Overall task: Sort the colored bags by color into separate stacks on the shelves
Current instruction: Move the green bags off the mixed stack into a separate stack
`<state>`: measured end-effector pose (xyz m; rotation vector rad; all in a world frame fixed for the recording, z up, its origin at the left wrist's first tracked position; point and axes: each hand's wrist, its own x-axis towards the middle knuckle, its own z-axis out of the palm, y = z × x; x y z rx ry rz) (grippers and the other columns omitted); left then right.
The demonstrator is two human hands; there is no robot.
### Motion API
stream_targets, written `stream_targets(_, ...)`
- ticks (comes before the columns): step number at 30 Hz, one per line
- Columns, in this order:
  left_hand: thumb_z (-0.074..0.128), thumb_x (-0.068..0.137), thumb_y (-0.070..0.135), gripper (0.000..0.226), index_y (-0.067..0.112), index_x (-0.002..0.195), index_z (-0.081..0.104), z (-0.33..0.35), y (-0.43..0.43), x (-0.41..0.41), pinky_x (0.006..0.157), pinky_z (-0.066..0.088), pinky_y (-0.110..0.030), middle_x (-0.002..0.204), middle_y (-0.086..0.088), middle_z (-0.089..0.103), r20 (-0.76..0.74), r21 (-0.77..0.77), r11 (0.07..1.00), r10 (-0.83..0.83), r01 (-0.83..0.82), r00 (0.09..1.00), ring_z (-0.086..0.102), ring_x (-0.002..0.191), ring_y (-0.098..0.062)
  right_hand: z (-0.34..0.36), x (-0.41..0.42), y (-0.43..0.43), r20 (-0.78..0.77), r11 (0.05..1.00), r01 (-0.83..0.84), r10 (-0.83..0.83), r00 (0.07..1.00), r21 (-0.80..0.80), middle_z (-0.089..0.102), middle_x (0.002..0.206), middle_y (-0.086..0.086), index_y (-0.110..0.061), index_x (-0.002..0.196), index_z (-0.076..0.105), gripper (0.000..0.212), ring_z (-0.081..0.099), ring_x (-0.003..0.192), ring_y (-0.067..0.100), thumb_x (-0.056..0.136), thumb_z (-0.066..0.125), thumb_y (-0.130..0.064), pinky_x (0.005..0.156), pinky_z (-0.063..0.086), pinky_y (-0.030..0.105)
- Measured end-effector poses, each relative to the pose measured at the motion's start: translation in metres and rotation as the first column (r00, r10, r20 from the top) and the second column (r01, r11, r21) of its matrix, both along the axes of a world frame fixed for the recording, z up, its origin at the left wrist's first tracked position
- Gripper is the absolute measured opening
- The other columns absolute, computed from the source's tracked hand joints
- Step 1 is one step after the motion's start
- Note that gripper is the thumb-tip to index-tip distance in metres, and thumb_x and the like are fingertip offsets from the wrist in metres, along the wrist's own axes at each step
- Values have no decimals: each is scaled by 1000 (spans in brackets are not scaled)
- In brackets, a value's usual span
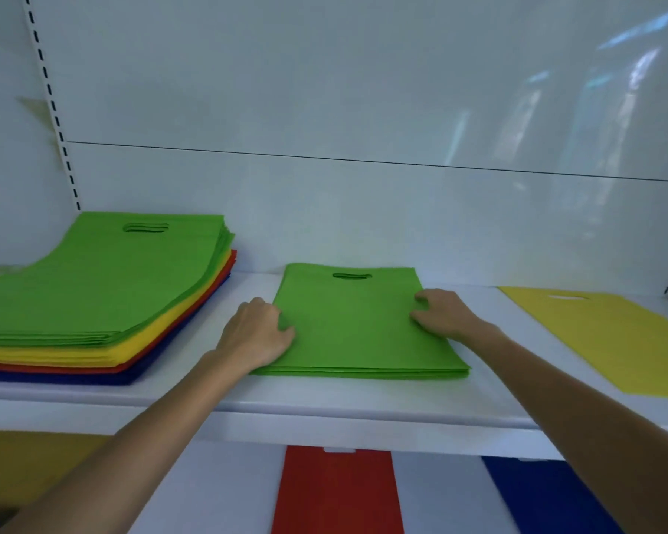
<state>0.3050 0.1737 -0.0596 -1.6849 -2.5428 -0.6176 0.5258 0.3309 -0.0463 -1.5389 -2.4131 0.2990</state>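
A small stack of green bags (353,325) lies flat in the middle of the white shelf (324,402). My left hand (257,333) rests on its left edge with curled fingers touching the fabric. My right hand (442,314) presses down on the stack's right side, fingers bent. On the left stands a tall mixed pile (93,294): green bags on top, then yellow, red and dark blue layers. A single yellow bag (610,337) lies flat at the right.
On the lower shelf a red bag (338,491) lies in the middle, a blue bag (548,495) at the right and something yellow (28,464) at the left. The white back panel (324,109) closes the shelf behind, with slotted uprights at both sides.
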Motion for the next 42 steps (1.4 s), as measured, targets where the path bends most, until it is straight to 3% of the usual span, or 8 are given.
stream_targets(6,46,90,27,39,8,124,47,-3,2,0,86,40,-32,121,-14,44,54,-35,999,39,-37,998,46,111,-27,-12,-3,7,5,999,32,-32,999,2,53,128,10,-11,123,53,37,45,120,29,92,44,-29,97,35,38)
stream_targets(13,44,90,16,5,14,91,49,0,6,-8,77,41,-31,96,-6,52,75,-2,1000,20,-20,997,47,85,-19,-16,-6,5,32,999,34,-34,999,-8,54,126,9,-13,122,54,37,43,119,30,96,36,-31,97,35,39)
stream_targets(17,47,90,17,37,10,126,52,7,8,-17,86,38,-26,125,-10,56,258,40,998,29,-41,966,52,113,-24,-14,-7,8,13,998,2,-1,1000,-63,55,125,11,-10,117,56,36,45,117,31,96,33,-26,102,37,42)
stream_targets(20,50,90,21,46,9,134,45,23,8,-27,96,36,-27,135,-11,50,236,58,998,14,-28,972,46,123,-25,-4,-15,6,-29,1000,5,-5,1000,-1,53,128,16,-5,120,55,36,44,121,32,95,35,-21,103,37,45)
stream_targets(24,53,89,19,42,10,130,51,59,1,-48,96,37,-26,131,-11,54,169,182,983,-45,14,985,49,121,-25,20,-40,-11,-161,991,18,4,987,132,57,123,19,3,119,55,34,51,114,33,93,45,-16,97,43,41)
stream_targets(30,53,88,13,31,9,117,63,84,-49,-122,97,38,-27,123,-10,61,157,268,962,9,-51,988,54,117,-23,47,-114,-44,-273,988,-31,72,959,153,57,125,12,-7,126,53,37,52,113,29,92,49,-20,96,43,39)
stream_targets(39,53,89,11,32,7,120,60,60,-140,-267,98,39,-32,124,-13,59,171,181,947,234,-264,957,53,116,-28,42,-239,-103,-391,988,-78,124,912,132,58,117,13,-7,118,57,31,55,104,28,90,52,-19,89,47,36)
stream_targets(42,54,89,20,19,11,101,65,49,-154,-296,81,43,-30,104,-17,63,152,145,936,299,-321,942,57,98,-28,35,-267,-119,-391,989,-75,120,913,128,58,118,15,-4,115,57,30,56,103,28,92,53,-23,82,45,30)
